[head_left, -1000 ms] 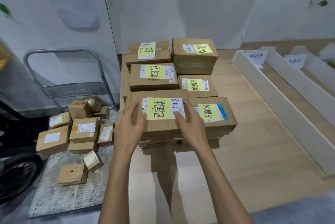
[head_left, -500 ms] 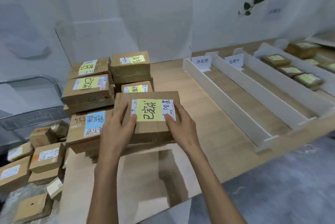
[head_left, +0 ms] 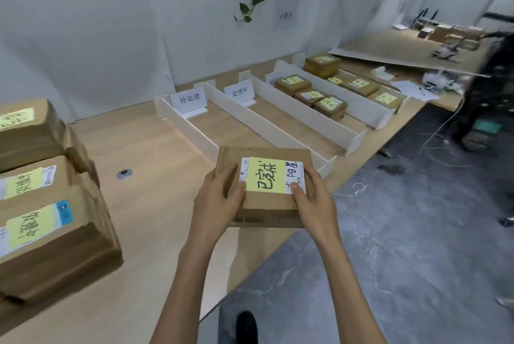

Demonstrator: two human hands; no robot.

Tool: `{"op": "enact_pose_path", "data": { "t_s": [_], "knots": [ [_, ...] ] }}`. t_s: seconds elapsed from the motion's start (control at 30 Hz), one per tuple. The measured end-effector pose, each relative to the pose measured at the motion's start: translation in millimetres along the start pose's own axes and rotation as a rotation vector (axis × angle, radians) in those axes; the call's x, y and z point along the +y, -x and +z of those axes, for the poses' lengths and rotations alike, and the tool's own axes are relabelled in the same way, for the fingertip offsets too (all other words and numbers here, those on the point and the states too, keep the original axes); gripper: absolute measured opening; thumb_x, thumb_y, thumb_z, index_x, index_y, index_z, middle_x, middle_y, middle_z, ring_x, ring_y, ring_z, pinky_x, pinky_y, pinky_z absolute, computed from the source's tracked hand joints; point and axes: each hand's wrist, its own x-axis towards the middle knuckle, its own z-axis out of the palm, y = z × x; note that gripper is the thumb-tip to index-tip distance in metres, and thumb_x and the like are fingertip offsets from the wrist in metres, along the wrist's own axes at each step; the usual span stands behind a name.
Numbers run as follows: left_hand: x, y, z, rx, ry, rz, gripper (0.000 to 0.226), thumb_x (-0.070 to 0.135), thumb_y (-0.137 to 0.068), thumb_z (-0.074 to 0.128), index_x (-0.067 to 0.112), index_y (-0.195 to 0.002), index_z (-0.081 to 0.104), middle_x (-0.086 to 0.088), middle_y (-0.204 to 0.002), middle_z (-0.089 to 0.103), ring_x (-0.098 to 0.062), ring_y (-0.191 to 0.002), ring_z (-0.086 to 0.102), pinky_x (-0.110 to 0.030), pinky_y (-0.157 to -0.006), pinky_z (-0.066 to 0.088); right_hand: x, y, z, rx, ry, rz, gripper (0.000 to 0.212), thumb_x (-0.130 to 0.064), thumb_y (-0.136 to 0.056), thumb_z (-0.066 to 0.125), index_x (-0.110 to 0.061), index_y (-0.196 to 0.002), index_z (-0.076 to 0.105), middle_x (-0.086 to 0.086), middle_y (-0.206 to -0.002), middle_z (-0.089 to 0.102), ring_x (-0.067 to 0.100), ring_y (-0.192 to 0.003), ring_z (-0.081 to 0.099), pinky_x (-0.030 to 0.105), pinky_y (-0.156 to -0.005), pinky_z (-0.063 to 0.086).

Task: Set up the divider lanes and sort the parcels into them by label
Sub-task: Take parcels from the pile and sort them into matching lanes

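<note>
Your left hand (head_left: 217,201) and right hand (head_left: 314,204) clasp one yellow-noted parcel (head_left: 264,185) by its sides, thumbs on top, above the table (head_left: 155,176) edge near the divider lanes (head_left: 267,132), where two sign cards (head_left: 189,98) stand, three sorted parcels (head_left: 311,96) fill the third lane, and three stacked parcels (head_left: 36,224) sit left.

The parcel (head_left: 267,206) at centre is brown cardboard, its yellow note (head_left: 264,175) (black handwriting) over a white label (head_left: 295,169). At nine o'clock, brown boxes (head_left: 55,249) bear yellow notes, one label blue-cornered. At one o'clock the dividers (head_left: 244,116) are white. The table (head_left: 155,204) is pale woodgrain and the floor (head_left: 403,232) mottled grey.
</note>
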Motion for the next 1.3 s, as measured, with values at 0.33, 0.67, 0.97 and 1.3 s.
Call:
{"op": "enact_pose_path", "data": {
  "t_s": [0.33,0.67,0.97,1.3],
  "knots": [
    [72,-150,160,-0.095,0.118,0.089,0.047,0.037,-0.095,0.058,0.036,-0.141,0.051,0.006,-0.145,0.048,-0.016,-0.128,0.049,-0.031,-0.101,0.041,47,-166,-100,0.174,0.027,0.103,0.044,-0.032,-0.096,0.058,-0.041,-0.138,0.045,-0.028,-0.114,0.057,0.006,-0.113,0.053,0.034,-0.097,0.049],
    [109,-278,252,-0.112,0.12,0.078,0.052,0.038,-0.093,0.061,0.036,-0.143,0.047,0.0,-0.152,0.042,-0.018,-0.138,0.041,-0.043,-0.113,0.037,80,-317,-140,0.222,-0.127,0.112,0.044,-0.03,-0.093,0.065,-0.036,-0.135,0.051,-0.021,-0.123,0.06,-0.005,-0.111,0.056,0.032,-0.089,0.056],
    [147,-355,365,-0.112,0.064,-0.008,0.054,0.036,-0.092,0.063,0.035,-0.143,0.045,0.002,-0.148,0.045,-0.017,-0.129,0.048,-0.036,-0.107,0.04,148,-453,-203,0.15,-0.069,0.1,0.045,-0.033,-0.091,0.066,-0.038,-0.135,0.053,-0.021,-0.129,0.06,-0.003,-0.117,0.053,0.042,-0.097,0.052],
    [208,-391,517,0.023,0.086,-0.231,0.059,0.03,-0.091,0.066,0.028,-0.146,0.043,0.002,-0.145,0.044,-0.017,-0.128,0.047,-0.027,-0.102,0.037,216,-591,-305,-0.074,0.025,0.044,0.044,-0.027,-0.093,0.064,-0.034,-0.135,0.055,-0.014,-0.129,0.062,0.002,-0.113,0.055,0.029,-0.093,0.051]
  ]
}}
